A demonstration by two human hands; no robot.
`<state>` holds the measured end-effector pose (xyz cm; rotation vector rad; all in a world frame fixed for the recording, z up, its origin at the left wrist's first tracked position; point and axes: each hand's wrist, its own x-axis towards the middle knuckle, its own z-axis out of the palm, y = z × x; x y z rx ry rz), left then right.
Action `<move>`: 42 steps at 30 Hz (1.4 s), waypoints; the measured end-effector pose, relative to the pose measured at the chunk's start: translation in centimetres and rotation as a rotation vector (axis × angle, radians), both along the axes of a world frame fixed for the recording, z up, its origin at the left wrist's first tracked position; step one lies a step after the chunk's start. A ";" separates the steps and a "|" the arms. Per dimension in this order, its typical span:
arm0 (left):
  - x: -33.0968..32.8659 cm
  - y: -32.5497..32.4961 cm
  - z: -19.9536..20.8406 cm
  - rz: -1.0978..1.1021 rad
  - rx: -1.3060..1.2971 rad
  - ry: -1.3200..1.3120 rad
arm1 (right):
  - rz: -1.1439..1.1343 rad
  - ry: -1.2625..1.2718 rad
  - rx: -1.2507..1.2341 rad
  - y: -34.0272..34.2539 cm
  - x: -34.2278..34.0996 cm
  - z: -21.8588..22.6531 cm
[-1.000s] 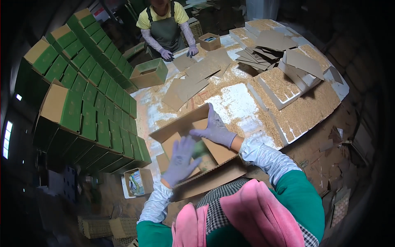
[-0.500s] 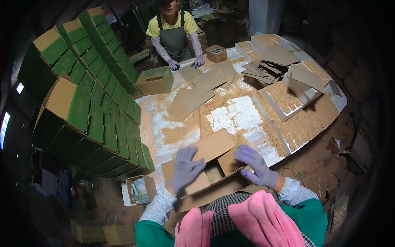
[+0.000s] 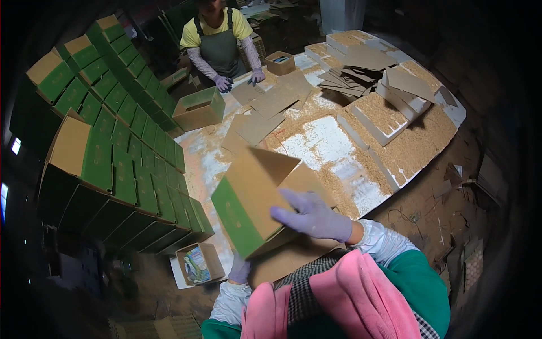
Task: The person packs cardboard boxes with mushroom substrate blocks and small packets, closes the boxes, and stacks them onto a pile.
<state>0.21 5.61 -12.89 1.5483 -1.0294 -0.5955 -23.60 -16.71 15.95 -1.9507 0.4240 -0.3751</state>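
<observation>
Right hand (image 3: 317, 217) against tilted carton (image 3: 252, 195) (green-sided); left hand (image 3: 240, 270) partly hidden.

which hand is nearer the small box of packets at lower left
Left. The left hand, partly hidden by the tilted carton, is just right of the small box; the right hand is farther right, at the carton.

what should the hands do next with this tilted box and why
I'd probably ease the box level onto the table, with the right hand guiding it: the box is tipped, its green side facing left, and the left hand is mostly hidden at the lower end, so its hold can't be judged.
</observation>
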 end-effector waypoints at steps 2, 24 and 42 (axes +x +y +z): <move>-3.0 -2.6 5.9 0.074 0.103 0.249 | 0.120 0.130 -0.319 0.6 2.6 -5.2; -6.5 -8.2 13.4 0.582 0.461 -0.050 | -1.678 -0.336 0.749 -41.0 -18.9 -26.6; -4.7 -15.4 10.3 0.277 0.353 0.073 | -0.473 -0.231 0.702 -17.5 -11.1 -6.3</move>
